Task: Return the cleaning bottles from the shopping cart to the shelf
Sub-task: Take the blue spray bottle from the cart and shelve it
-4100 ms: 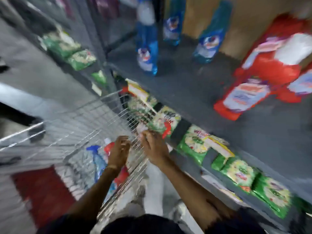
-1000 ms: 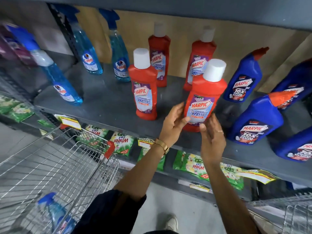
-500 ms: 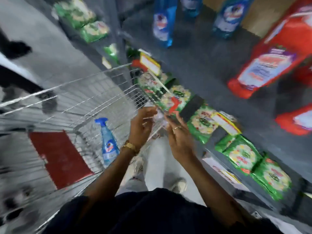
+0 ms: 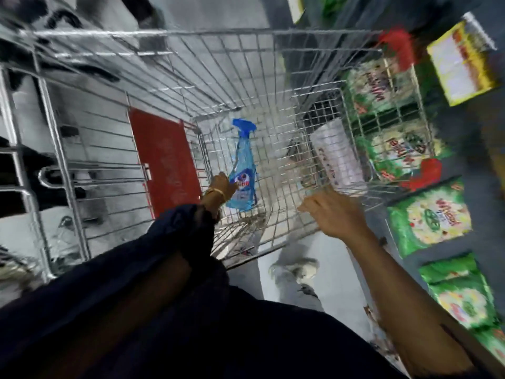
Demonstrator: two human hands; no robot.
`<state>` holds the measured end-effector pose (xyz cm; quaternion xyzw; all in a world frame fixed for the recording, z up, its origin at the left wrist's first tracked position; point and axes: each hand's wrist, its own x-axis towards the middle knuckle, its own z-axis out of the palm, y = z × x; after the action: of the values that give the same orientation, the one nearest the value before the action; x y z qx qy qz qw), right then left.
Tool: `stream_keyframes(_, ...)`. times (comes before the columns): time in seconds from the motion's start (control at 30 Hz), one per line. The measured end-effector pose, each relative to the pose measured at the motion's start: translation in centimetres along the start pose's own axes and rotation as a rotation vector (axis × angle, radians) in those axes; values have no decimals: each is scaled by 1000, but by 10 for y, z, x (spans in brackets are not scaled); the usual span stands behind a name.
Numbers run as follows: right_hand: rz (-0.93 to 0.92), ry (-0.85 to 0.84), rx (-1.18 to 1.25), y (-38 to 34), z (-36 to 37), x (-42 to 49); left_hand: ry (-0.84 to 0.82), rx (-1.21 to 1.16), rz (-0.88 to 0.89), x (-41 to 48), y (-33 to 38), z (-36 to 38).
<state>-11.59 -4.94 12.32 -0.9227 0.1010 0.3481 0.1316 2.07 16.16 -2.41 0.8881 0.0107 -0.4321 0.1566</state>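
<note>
Motion blur smears everything. The left hand (image 4: 222, 184) reaches the bottle (image 4: 242, 170), but its fingers are hidden, so its grip cannot be told. Green packets (image 4: 429, 217) at 3 o'clock are cut by the edge; the label blurs.

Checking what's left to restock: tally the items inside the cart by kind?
Blue spray bottle: 1, with the left hand at its base
White patterned pack: 1, contents unclear
Total: 2 in the cart
</note>
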Motion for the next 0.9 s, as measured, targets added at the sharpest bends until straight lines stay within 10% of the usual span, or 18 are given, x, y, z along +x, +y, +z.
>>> stream_keyframes(0.57,46,185,-1,0,9,3,-177,-332,-115,15,18,23)
stream_keyframes(0.77,42,669,274,-12,7,-12,-192,-625,99,-35,52,-2)
stream_keyframes(0.9,65,562,588,-10,7,-10,-198,-817,338,-87,87,-33)
